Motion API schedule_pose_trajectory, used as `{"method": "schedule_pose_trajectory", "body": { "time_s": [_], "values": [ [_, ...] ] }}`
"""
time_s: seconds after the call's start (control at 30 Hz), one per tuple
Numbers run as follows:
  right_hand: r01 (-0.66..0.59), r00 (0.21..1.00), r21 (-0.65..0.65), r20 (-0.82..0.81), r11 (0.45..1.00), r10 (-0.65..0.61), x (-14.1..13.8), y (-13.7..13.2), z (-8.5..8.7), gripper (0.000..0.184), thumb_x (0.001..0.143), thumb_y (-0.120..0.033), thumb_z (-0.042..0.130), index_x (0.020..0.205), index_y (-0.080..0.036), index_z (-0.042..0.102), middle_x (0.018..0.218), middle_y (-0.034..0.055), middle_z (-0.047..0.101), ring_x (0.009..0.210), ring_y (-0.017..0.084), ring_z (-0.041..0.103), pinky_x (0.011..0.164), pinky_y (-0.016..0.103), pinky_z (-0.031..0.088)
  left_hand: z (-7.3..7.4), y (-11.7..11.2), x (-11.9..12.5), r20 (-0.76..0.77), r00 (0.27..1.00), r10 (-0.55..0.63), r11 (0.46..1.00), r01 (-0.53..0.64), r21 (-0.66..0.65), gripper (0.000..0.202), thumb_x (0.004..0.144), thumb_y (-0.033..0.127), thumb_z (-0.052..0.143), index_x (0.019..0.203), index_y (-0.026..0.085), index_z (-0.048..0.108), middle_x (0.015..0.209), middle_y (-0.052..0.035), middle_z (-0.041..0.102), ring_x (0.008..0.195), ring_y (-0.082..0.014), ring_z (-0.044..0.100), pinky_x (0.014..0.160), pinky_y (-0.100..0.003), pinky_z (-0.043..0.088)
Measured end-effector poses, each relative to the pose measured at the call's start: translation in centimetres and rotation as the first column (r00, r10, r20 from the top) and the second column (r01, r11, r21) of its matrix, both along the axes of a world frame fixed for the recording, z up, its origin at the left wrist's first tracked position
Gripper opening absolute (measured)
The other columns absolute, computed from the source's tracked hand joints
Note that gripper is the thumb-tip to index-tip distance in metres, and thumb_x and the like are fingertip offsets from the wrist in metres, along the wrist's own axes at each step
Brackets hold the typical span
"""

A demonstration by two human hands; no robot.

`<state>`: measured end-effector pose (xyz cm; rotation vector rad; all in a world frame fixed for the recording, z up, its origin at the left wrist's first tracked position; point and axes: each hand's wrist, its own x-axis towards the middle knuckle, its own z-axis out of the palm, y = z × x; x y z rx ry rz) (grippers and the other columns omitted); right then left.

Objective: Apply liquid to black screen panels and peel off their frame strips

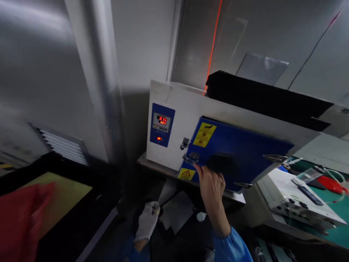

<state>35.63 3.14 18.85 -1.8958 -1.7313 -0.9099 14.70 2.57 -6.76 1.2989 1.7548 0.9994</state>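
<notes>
A white drying oven (174, 103) with a blue door (251, 143) stands in front of me. My right hand (212, 183), bare with a blue sleeve, has its thumb at the metal door latch (193, 157) and its fingers curled; the grip is partly hidden. On the oven body, the catch (184, 143) sits apart from the latch. The blue control panel (163, 124) shows lit red digits and a red switch. Lower down, my left hand (147, 221) wears a white glove. Its fingers are curled closed, and whatever they may hold is unclear.
Black sheet material (264, 98) lies on the oven's top. To the right, a white instrument box (302, 200) stands on a green bench mat (338, 233). At left a red cloth or bag (24, 218) hangs over a yellowish board (65, 193). An orange cable (214, 40) runs down the wall.
</notes>
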Motion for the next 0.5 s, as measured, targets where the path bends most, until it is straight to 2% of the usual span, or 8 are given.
{"method": "schedule_pose_trajectory", "body": {
  "time_s": [0.13,0.23,0.3,0.4,0.47,0.5],
  "values": [
    [0.154,0.981,-0.185,-0.09,0.971,-0.173,-1.7,3.5,1.5,0.053,0.121,-0.054,0.063,0.088,-0.019,0.085,0.075,0.0135,0.082,0.071,0.023,0.076,0.075,0.033,0.039,-1.6,-0.8,-1.4,-0.1,0.99,-0.095,0.988,0.081,-0.135,0.026,0.09,0.027,0.076,0.114,0.019,0.081,0.133,-0.0175,0.082,0.132,-0.0336,0.079,0.115,-0.04,0.063],
    [0.133,0.978,-0.206,-0.134,0.969,-0.162,-1.3,5.2,1.8,0.055,0.123,-0.056,0.058,0.092,-0.019,0.085,0.079,0.0148,0.081,0.077,0.026,0.075,0.08,0.036,0.042,-2.1,-0.4,-2.0,-0.134,0.97,-0.201,0.962,0.17,-0.212,0.026,0.096,0.031,0.08,0.119,0.021,0.081,0.137,-0.0164,0.082,0.138,-0.0315,0.077,0.119,-0.038,0.061],
    [0.048,0.986,-0.139,-0.152,0.989,-0.07,-0.5,5.4,1.6,0.058,0.124,-0.058,0.052,0.095,-0.019,0.084,0.085,0.0156,0.082,0.088,0.029,0.076,0.089,0.038,0.045,-2.2,0.1,-2.1,-0.135,0.955,-0.263,0.941,0.223,-0.256,0.027,0.103,0.036,0.08,0.124,0.019,0.08,0.137,-0.0156,0.081,0.136,-0.0298,0.076,0.122,-0.042,0.06],
    [-0.086,0.981,0.089,-0.168,0.992,0.1,0.4,3.8,0.2,0.054,0.124,-0.059,0.047,0.12,-0.018,0.081,0.118,0.0204,0.083,0.116,0.034,0.074,0.106,0.047,0.048,-2.0,0.8,-1.9,-0.112,0.934,-0.338,0.907,0.291,-0.305,0.035,0.111,0.046,0.078,0.128,0.015,0.078,0.138,-0.0147,0.079,0.135,-0.0285,0.075,0.125,-0.051,0.058],
    [-0.126,0.952,0.263,-0.24,0.957,0.191,0.4,1.1,-2.0,0.051,0.123,-0.06,0.048,0.132,-0.018,0.077,0.132,0.0213,0.079,0.125,0.034,0.071,0.111,0.05,0.05,-1.7,1.4,-1.7,-0.084,0.922,-0.377,0.885,0.333,-0.325,0.038,0.112,0.051,0.077,0.126,0.016,0.079,0.137,-0.0137,0.079,0.134,-0.028,0.075,0.126,-0.051,0.058],
    [-0.127,0.92,0.328,-0.313,0.936,0.235,0.2,-0.6,-3.7,0.048,0.122,-0.059,0.05,0.129,-0.02,0.077,0.128,0.0194,0.078,0.122,0.033,0.072,0.108,0.049,0.052,-1.4,1.7,-1.6,-0.066,0.917,-0.392,0.876,0.351,-0.332,0.039,0.112,0.053,0.077,0.124,0.016,0.08,0.136,-0.0134,0.08,0.134,-0.0278,0.075,0.126,-0.051,0.057]
  ]
}}
